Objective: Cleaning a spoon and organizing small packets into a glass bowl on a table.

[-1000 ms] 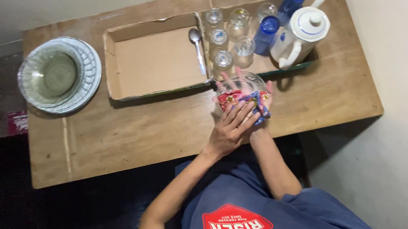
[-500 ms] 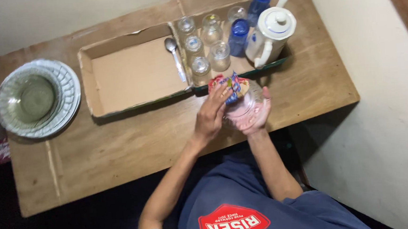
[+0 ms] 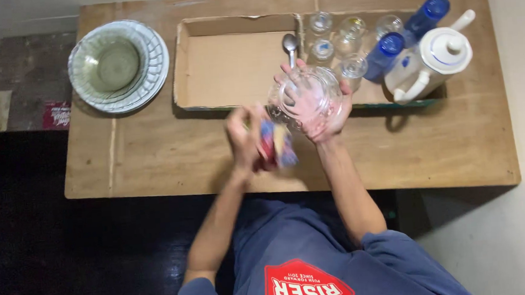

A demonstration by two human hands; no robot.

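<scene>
My right hand (image 3: pixel 324 116) holds a clear glass bowl (image 3: pixel 303 96) from underneath, over the wooden table (image 3: pixel 153 154) just in front of the cardboard tray (image 3: pixel 233 61). My left hand (image 3: pixel 244 139) is beside it to the left, closed around a bunched multicoloured cloth (image 3: pixel 276 143), which is blurred by motion. The cloth is outside the bowl.
The cardboard tray holds a metal spoon (image 3: pixel 291 44), several small glasses (image 3: pixel 328 37), two blue-capped bottles (image 3: pixel 404 35) and a white jug (image 3: pixel 433 61). A stack of glass plates and bowls (image 3: pixel 118 65) sits at the table's left end. A wall runs along the right.
My left hand has pulled the cloth out of the bowl and down to the left. My right hand still holds the bowl. The camera view has shifted.
</scene>
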